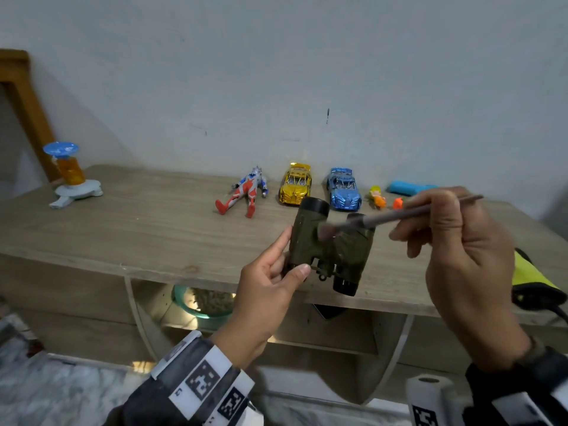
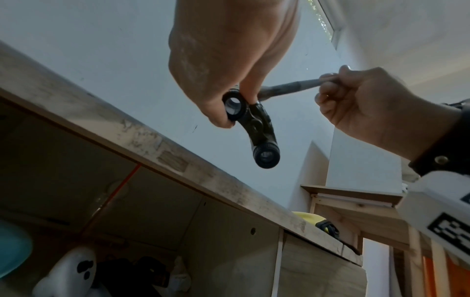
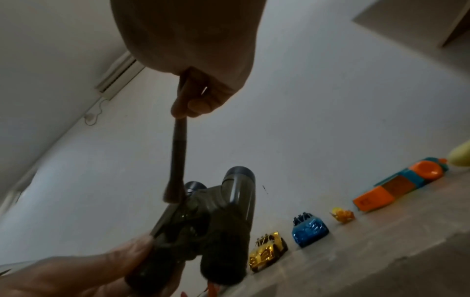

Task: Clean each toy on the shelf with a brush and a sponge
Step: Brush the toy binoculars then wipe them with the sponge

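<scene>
My left hand (image 1: pixel 270 272) grips olive-green toy binoculars (image 1: pixel 333 244) by their left barrel, just above the front of the wooden shelf top (image 1: pixel 138 216). My right hand (image 1: pixel 455 229) pinches a thin brush (image 1: pixel 396 215) whose bristles touch the top of the binoculars between the barrels. The left wrist view shows the binoculars (image 2: pixel 254 124) from the eyepiece end with the brush (image 2: pixel 289 88) behind them. In the right wrist view the brush (image 3: pixel 176 160) points down onto the binoculars (image 3: pixel 216 221).
Along the wall lie a red-and-blue action figure (image 1: pixel 246 192), a gold car (image 1: pixel 295 184), a blue car (image 1: pixel 342 189), a small orange-yellow toy (image 1: pixel 377 198), an orange piece (image 1: pixel 397 203) and a teal toy (image 1: pixel 405 187). A blue-topped toy stand (image 1: pixel 69 176) sits far left. A yellow-black object (image 1: pixel 531 281) lies at the right edge.
</scene>
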The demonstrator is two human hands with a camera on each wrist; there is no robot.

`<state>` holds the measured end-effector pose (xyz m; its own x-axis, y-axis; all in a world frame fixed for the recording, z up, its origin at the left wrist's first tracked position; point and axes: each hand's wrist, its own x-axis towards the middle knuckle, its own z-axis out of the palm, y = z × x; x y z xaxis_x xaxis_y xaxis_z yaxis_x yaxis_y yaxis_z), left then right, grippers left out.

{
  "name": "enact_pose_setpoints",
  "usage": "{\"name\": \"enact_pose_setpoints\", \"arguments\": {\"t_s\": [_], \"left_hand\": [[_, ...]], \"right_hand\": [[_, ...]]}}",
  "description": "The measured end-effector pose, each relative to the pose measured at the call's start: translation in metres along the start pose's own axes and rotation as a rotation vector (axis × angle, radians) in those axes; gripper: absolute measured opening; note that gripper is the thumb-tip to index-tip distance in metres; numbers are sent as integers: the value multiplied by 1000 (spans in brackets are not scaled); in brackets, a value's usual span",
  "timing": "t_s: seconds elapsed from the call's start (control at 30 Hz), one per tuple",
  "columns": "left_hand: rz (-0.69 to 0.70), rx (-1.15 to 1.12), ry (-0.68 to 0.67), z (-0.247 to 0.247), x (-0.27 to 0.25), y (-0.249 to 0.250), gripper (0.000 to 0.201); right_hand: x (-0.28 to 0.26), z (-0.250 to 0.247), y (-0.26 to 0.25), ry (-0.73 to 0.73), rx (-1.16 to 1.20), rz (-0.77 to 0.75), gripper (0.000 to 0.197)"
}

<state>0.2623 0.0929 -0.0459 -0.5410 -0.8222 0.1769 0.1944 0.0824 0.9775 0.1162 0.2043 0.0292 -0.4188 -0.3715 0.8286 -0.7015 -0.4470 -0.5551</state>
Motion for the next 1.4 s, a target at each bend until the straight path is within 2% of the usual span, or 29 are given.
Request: {"name": "enact_pose_setpoints", "arguments": {"t_s": [0.13,0.27,0.4,0.53,0.67,0.77,0.9,1.1,1.3,1.4], "left_hand": [[-30,-72,23,0,2,1,62],[-68,-159,36,5,5,4,61],[-88,-219,55,12,9,6,61],[-108,-297,76,24,16,4,60],[-119,-369,65,36,21,3,60],[-136,-395,49,47,23,1,60],[-150,-400,26,60,25,-6,59],[-175,-397,3,71,29,-13,60],[-184,-383,-16,72,34,-19,59],[-193,-390,-20,71,37,-21,60]], "right_hand": [[0,-3,0,41,14,11,29],[-3,-11,5,-76,-133,17,35],[-6,-20,4,41,-96,14,32],[-8,-36,10,-12,-277,57,35],[-1,-66,14,259,-247,56,33],[0,-91,34,354,-365,81,25],[-22,-111,85,222,-636,182,27],[-52,-108,140,-11,-869,187,22],[-54,-106,149,-77,-889,244,17],[-40,-117,147,-20,-883,233,19]]}}
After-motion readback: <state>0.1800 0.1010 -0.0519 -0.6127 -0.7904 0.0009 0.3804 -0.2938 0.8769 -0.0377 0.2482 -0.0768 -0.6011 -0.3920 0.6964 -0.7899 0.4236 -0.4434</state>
